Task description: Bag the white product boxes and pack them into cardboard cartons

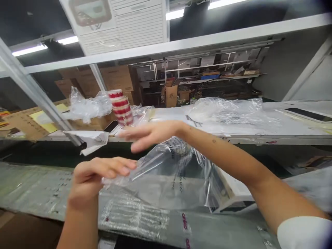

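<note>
My left hand (98,174) pinches the edge of a clear plastic bag (166,176) with dark printing, held above the bench. My right hand (149,134) reaches leftward over the bag with fingers stretched out and slightly blurred, holding nothing. It points toward a stack of red-and-white tape rolls (121,108) on the raised white shelf (259,133). A white flat box (233,193) lies partly under the bag.
More clear bags with red print (145,221) lie flat on the bench in front. Crumpled plastic (88,107) and a large plastic sheet (228,112) sit on the shelf. Cardboard boxes (23,121) are at the left, a metal frame post (38,97) slants across, a dark phone-like slab (308,114) far right.
</note>
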Action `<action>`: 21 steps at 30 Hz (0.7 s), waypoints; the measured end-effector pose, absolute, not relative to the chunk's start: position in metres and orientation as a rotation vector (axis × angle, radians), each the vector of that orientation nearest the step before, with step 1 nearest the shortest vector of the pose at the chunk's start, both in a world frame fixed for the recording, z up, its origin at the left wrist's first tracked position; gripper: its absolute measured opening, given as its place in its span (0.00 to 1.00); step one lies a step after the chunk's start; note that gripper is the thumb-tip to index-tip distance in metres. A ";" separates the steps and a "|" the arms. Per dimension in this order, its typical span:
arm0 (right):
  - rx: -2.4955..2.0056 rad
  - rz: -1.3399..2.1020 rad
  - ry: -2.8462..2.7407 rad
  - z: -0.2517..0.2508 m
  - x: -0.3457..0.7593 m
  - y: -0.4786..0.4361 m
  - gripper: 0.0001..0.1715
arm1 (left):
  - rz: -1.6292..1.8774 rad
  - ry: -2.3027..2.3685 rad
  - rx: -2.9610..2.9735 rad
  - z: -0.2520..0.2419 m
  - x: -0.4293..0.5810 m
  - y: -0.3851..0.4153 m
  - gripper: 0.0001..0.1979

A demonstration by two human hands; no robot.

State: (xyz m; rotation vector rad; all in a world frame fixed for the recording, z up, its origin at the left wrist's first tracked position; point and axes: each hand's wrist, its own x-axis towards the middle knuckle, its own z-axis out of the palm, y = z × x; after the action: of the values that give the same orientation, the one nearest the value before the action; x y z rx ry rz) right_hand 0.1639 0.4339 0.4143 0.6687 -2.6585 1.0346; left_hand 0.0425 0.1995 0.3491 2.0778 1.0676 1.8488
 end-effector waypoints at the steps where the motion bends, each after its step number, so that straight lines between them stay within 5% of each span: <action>1: 0.831 1.184 -2.794 0.405 0.161 0.410 0.29 | 1.877 1.031 2.008 0.341 0.041 0.189 0.07; 3: 0.955 1.391 -2.992 0.377 0.161 0.374 0.23 | 2.018 1.045 1.791 0.317 0.032 0.167 0.07; 7: 0.402 1.631 -2.658 0.318 0.178 0.325 0.15 | 2.308 0.958 0.974 0.240 0.018 0.133 0.19; 11: -0.066 1.786 -2.156 0.271 0.201 0.268 0.22 | 1.919 0.950 0.633 0.170 0.040 0.117 0.25; 17: -0.529 1.623 -1.875 0.227 0.239 0.214 0.26 | 1.720 1.165 0.832 0.163 0.083 0.111 0.14; 21: -0.501 2.017 -1.603 0.215 0.275 0.213 0.25 | 1.729 1.239 0.814 0.156 0.081 0.117 0.20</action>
State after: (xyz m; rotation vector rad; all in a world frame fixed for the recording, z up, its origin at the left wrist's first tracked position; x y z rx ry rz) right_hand 0.2747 0.2134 0.2151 -0.5012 -1.6027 2.0172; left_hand 0.0807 0.1172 0.1558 0.8138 1.2391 1.7294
